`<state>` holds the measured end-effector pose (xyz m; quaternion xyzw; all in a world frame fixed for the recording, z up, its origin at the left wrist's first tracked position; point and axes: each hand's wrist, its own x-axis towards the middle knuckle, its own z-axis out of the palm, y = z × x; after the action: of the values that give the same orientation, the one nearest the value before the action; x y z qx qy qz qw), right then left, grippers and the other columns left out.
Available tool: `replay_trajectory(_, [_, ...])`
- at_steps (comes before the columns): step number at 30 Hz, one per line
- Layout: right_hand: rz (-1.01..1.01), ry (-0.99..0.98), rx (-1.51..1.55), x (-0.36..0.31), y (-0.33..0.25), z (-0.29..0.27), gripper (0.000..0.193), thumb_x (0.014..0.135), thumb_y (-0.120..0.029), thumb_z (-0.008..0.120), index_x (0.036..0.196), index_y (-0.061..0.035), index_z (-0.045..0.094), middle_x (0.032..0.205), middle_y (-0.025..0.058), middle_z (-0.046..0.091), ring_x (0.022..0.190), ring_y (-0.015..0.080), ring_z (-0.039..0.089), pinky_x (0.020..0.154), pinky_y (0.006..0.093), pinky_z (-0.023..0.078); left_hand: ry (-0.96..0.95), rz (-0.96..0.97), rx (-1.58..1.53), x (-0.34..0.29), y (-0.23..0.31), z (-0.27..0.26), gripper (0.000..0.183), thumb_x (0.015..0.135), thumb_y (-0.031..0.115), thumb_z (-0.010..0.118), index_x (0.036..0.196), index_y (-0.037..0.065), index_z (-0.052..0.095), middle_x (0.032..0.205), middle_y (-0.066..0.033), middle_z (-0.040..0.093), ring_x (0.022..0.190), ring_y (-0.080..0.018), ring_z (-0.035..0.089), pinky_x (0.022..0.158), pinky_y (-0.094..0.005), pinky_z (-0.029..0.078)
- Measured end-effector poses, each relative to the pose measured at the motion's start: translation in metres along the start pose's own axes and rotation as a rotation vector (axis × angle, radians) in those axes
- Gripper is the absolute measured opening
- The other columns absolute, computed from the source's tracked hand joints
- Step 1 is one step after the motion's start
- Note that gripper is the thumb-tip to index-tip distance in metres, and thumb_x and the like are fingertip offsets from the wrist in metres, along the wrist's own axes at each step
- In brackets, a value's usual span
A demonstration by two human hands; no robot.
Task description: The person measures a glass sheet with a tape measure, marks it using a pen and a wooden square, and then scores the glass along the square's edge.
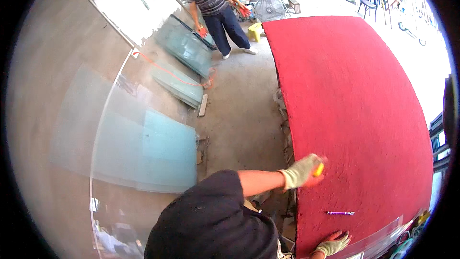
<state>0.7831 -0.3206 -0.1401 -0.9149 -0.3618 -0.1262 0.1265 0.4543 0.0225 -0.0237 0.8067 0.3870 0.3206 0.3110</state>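
My left hand (pixel 304 172), in a pale glove with reddish fingers, reaches over the near left part of the red-covered table (pixel 354 110). It grips a small yellow object (pixel 319 169), whose kind is blurred by motion. Lower down, my gloved right hand (pixel 333 245) rests with fingers apart on the red surface, at the left end of a clear, narrow strip of glass (pixel 376 236). Between my hands, closer to the right one, lies a thin purple pen-like tool (pixel 340 213) with silvery ends.
Glass panes lean along the left wall (pixel 167 148) and farther back (pixel 184 45). A person (pixel 211 5) in a striped shirt and red-palmed gloves stands beside them. Beyond the table are a yellow stool (pixel 255 32) and a floor fan (pixel 270 8). An orange cord (pixel 167 71) hangs across the panes.
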Motion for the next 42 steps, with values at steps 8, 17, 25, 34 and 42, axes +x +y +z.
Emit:
replay_trajectory(8, [-0.041, -0.014, 0.008, -0.004, -0.009, 0.001, 0.046, 0.113, -0.036, 0.064, 0.143, -0.0028, 0.071, 0.157, 0.0275, 0.063, 0.146, 0.0438, 0.059, 0.124, 0.0552, 0.045, 1.056, -0.686, 0.103, -0.007, -0.176, -0.378, 0.049, 0.106, 0.041, 0.064, 0.134, 0.001, 0.061, 0.108, -0.0134, 0.068, 0.093, -0.0298, 0.066, 0.086, -0.0462, 0.056])
replay_trajectory(17, [0.049, -0.021, -0.013, -0.002, -0.004, -0.012, 0.043, 0.111, -0.031, 0.066, 0.142, -0.0015, 0.071, 0.156, 0.0267, 0.064, 0.147, 0.0442, 0.058, 0.126, 0.0544, 0.044, 0.96, -0.515, -0.567, 0.058, -0.068, -0.346, 0.03, 0.107, 0.043, 0.065, 0.114, 0.015, 0.062, 0.093, -0.0002, 0.056, 0.081, -0.0136, 0.057, 0.076, -0.0354, 0.051])
replay_trajectory(25, [0.088, -0.021, 0.055, 0.0, -0.04, -0.035, 0.044, 0.106, -0.027, 0.068, 0.142, -0.0023, 0.067, 0.164, 0.0241, 0.057, 0.156, 0.0428, 0.049, 0.134, 0.0561, 0.032, 0.251, -0.476, 0.035, 0.077, -0.078, -0.106, 0.061, 0.103, 0.048, 0.075, 0.148, 0.009, 0.066, 0.115, -0.02, 0.074, 0.112, -0.0353, 0.074, 0.099, -0.0462, 0.058])
replay_trajectory(34, [0.166, -0.021, 0.136, 0.003, -0.055, -0.054, 0.043, 0.101, -0.024, 0.07, 0.139, -0.0035, 0.069, 0.161, 0.0247, 0.058, 0.156, 0.0432, 0.047, 0.135, 0.0566, 0.03, -0.46, 0.114, 0.518, 0.079, 0.008, 0.062, 0.075, 0.101, 0.05, 0.073, 0.167, 0.022, 0.05, 0.149, -0.019, 0.058, 0.138, -0.0406, 0.058, 0.119, -0.0548, 0.046])
replay_trajectory(42, [0.185, -0.002, 0.138, 0.005, -0.047, -0.056, 0.045, 0.097, -0.023, 0.075, 0.137, -0.0052, 0.07, 0.16, 0.0227, 0.059, 0.156, 0.0431, 0.048, 0.136, 0.0571, 0.029, -0.726, 0.073, 0.721, 0.085, 0.035, 0.075, 0.079, 0.102, 0.055, 0.071, 0.168, 0.017, 0.049, 0.154, -0.0149, 0.056, 0.147, -0.0373, 0.051, 0.122, -0.0537, 0.044])
